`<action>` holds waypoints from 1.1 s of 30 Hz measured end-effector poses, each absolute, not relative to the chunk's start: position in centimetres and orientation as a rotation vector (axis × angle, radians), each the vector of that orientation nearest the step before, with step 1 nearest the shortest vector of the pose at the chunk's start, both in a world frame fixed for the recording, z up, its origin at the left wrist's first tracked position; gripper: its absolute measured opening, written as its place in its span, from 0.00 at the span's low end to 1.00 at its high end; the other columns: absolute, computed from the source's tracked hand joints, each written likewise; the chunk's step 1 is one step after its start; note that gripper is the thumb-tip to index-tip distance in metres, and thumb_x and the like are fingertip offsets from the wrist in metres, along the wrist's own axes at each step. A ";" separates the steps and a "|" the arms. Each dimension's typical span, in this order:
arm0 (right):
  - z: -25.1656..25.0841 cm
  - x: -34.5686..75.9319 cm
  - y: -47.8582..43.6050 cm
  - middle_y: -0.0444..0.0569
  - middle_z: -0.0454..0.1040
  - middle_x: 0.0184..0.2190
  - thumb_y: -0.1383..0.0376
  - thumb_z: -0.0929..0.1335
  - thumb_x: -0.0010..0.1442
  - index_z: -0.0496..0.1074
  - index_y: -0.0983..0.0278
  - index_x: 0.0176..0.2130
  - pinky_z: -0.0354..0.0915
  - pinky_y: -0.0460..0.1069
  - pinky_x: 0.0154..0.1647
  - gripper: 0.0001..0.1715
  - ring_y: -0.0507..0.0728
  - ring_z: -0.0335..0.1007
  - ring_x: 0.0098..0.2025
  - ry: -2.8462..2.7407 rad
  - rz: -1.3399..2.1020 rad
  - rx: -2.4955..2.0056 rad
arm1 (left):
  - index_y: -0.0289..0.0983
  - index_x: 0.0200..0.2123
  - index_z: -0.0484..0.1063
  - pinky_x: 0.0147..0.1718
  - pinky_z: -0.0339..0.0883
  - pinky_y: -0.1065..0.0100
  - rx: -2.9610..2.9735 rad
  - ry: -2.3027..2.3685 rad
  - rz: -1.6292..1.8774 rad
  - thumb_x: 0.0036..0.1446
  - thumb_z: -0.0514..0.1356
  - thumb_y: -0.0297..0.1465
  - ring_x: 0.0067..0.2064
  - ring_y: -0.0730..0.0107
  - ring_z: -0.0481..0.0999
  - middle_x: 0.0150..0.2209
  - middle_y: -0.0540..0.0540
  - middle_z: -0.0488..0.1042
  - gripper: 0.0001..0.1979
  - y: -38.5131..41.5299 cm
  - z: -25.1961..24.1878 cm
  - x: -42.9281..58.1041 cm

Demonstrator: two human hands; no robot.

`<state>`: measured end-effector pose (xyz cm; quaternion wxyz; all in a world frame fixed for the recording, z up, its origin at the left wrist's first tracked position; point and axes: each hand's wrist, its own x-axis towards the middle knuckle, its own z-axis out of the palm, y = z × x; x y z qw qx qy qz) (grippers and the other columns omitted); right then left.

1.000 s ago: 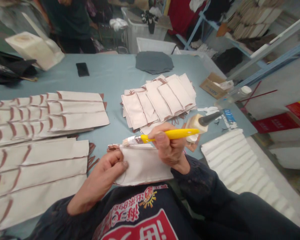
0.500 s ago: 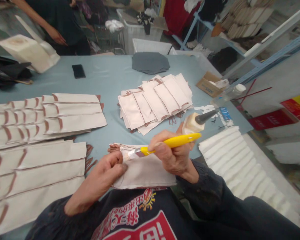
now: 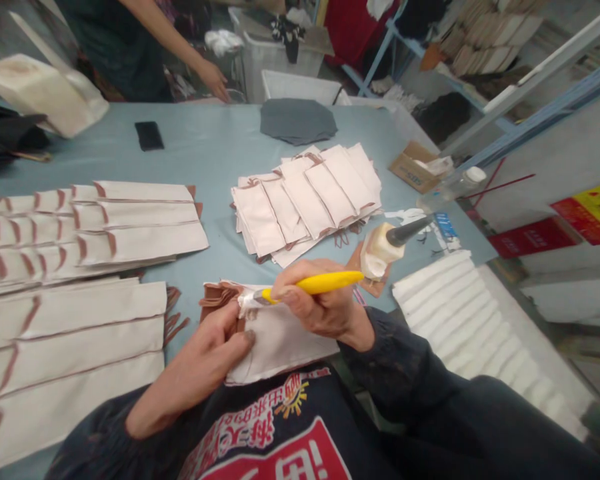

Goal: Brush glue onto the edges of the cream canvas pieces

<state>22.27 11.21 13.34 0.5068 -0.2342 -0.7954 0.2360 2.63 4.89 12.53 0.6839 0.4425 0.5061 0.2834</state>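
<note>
A yellow-handled paintbrush (image 3: 330,282) is gripped in my right hand (image 3: 325,310), its bristles coated in something white. The bristle end rests at the upper left edge of a pale cloth piece (image 3: 285,337) in front of me, near a bundle of brown folds (image 3: 219,297). My left hand (image 3: 207,360) pinches that left edge, thumb on top and fingers partly hidden. Beyond my right hand stands a cream-coloured container (image 3: 377,253) with a dark cone-shaped spout.
Overlapping pale pieces lie in a pile (image 3: 305,200) ahead and in rows (image 3: 80,340) at left. A phone (image 3: 149,135), dark grey sheets (image 3: 298,121) and a cardboard box (image 3: 415,168) are farther back. White strips (image 3: 480,320) lie at right. Another person's hand (image 3: 213,79) hangs beyond the table.
The brush has moved left to the cloth's edge by my left fingers, and more of the brown folds shows. The other person's arm has shifted right. The view has moved slightly.
</note>
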 end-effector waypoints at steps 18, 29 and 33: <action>12.7 22.7 7.8 0.40 0.75 0.21 0.59 0.63 0.75 0.72 0.59 0.35 0.68 0.46 0.23 0.16 0.50 0.70 0.20 -1.846 0.553 -0.638 | 0.42 0.21 0.60 0.23 0.57 0.67 2.229 1.300 1.005 0.62 0.54 0.18 0.21 0.72 0.66 0.19 0.54 0.65 0.19 4.0 8.2 2.6; 12.5 22.7 8.1 0.41 0.76 0.22 0.62 0.62 0.75 0.72 0.57 0.36 0.70 0.47 0.24 0.15 0.51 0.72 0.21 -1.809 0.606 -0.695 | 0.40 0.24 0.69 0.29 0.67 0.66 2.409 1.416 0.982 0.63 0.55 0.19 0.25 0.65 0.74 0.22 0.47 0.75 0.16 4.0 8.0 2.5; 12.5 22.1 7.5 0.38 0.74 0.20 0.59 0.62 0.75 0.71 0.58 0.35 0.68 0.45 0.22 0.16 0.49 0.67 0.18 -1.892 0.655 -0.576 | 0.41 0.21 0.65 0.24 0.63 0.67 2.424 1.378 1.006 0.60 0.53 0.19 0.21 0.67 0.70 0.20 0.49 0.73 0.17 4.1 8.0 2.5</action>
